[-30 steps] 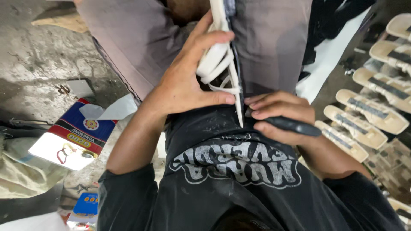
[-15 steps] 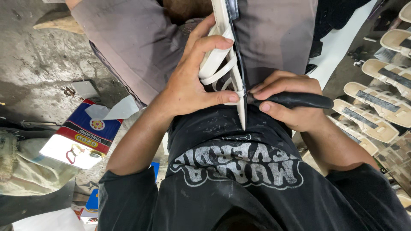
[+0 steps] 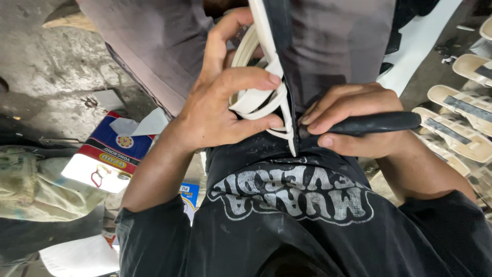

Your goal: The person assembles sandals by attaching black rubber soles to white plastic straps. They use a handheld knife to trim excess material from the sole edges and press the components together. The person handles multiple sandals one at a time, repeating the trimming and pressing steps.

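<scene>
Nearest me, I see my black printed T-shirt (image 3: 292, 205). Just above it, my left hand (image 3: 225, 110) is curled tight around a white strappy sandal (image 3: 266, 92), held edge-on against my lap, thumb pressed over the straps. My right hand (image 3: 353, 123) is closed around a black tool handle (image 3: 379, 123), its tip meeting the sandal's sole edge. Farther off, a blue-and-red carton (image 3: 110, 154) lies left; rows of cream sandal soles (image 3: 456, 128) sit right.

My black short-sleeved tee (image 3: 307, 225) has a worn white print on the chest, below my hands. Grey-brown trousers (image 3: 154, 46) above them. Forearms bare, no gloves.
</scene>
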